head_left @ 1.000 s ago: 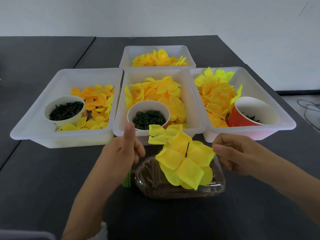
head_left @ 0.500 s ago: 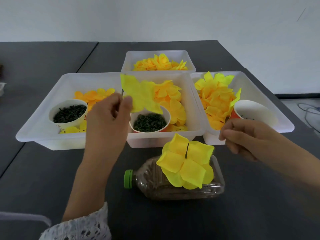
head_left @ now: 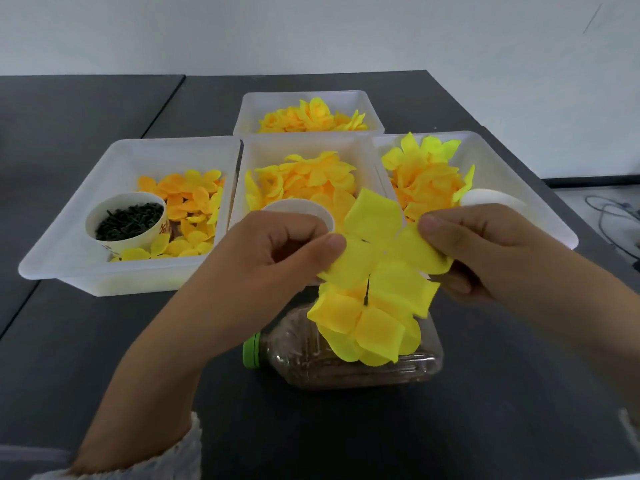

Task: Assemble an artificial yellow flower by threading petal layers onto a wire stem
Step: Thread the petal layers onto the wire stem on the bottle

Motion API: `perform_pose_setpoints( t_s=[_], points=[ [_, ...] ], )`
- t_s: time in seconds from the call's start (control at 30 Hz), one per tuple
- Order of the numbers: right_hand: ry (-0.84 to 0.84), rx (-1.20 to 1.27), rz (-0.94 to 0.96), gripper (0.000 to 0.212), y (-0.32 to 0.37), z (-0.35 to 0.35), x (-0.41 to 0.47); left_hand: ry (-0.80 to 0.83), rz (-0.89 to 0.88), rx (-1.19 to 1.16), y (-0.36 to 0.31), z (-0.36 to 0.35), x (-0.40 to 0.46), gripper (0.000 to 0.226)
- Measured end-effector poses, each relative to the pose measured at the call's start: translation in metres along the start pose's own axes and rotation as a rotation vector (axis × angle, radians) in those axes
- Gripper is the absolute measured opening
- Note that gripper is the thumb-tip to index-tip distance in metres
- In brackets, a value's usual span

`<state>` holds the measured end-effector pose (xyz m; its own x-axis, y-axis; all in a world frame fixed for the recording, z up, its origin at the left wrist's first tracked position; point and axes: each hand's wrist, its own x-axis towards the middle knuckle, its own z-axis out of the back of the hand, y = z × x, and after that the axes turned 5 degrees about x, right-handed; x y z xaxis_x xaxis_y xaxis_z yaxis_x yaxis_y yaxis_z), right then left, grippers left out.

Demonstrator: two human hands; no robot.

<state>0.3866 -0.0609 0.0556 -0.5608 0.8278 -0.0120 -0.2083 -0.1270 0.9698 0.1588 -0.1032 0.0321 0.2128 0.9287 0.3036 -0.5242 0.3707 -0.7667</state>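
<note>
A loose yellow petal layer (head_left: 379, 237) is stretched flat between both hands, just above the stem tip. My left hand (head_left: 277, 254) pinches its left petal and my right hand (head_left: 485, 247) pinches its right petal. Below it, a thin dark wire stem (head_left: 366, 293) pokes up through yellow petal layers (head_left: 360, 327) stacked on it. That partly built flower stands on a clear plastic bottle (head_left: 346, 362) with a green cap, lying on its side on the dark table. The small hole in the held layer sits slightly above and right of the stem tip.
Several white bins hold yellow and orange petals: left bin (head_left: 69, 237), middle bin (head_left: 249, 161), right bin (head_left: 540, 202), far bin (head_left: 249, 109). A paper cup of dark green parts (head_left: 128, 220) stands in the left bin. Cables (head_left: 613, 216) lie on the floor at the right.
My left hand brought the loose petal layer from over the middle bin down and right. My right hand moved in and took its other side; the layer now spreads above the stem.
</note>
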Motion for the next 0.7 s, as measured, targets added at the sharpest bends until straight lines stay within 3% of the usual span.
perform_pose_setpoints(
  t_s=[0.13,0.2,0.27,0.33,0.47,0.6,0.7],
  points=[
    [0.023,0.0,-0.039,0.041,-0.011,-0.006,-0.001,-0.021,0.08,-0.059,0.012,-0.004,-0.003,0.058],
    [0.002,-0.064,-0.035,0.054,-0.018,-0.008,-0.001,-0.041,0.13,-0.074,0.019,-0.007,-0.004,0.065],
    [-0.029,-0.136,-0.024,0.062,-0.023,-0.011,-0.003,-0.06,0.172,-0.059,0.023,-0.01,-0.005,0.058],
    [-0.07,-0.164,-0.021,0.054,-0.025,-0.014,-0.006,-0.067,0.189,-0.054,0.025,-0.013,-0.006,0.049],
    [-0.115,-0.155,-0.013,0.046,-0.026,-0.019,-0.009,-0.079,0.175,-0.074,0.027,-0.017,-0.008,0.044],
    [-0.144,-0.073,0.051,0.047,-0.018,-0.02,-0.009,-0.128,0.097,-0.125,0.026,-0.013,-0.004,0.062],
    [-0.149,-0.035,0.102,0.046,-0.011,-0.018,-0.011,-0.138,0.021,-0.106,0.023,-0.008,-0.001,0.061]
  ],
)
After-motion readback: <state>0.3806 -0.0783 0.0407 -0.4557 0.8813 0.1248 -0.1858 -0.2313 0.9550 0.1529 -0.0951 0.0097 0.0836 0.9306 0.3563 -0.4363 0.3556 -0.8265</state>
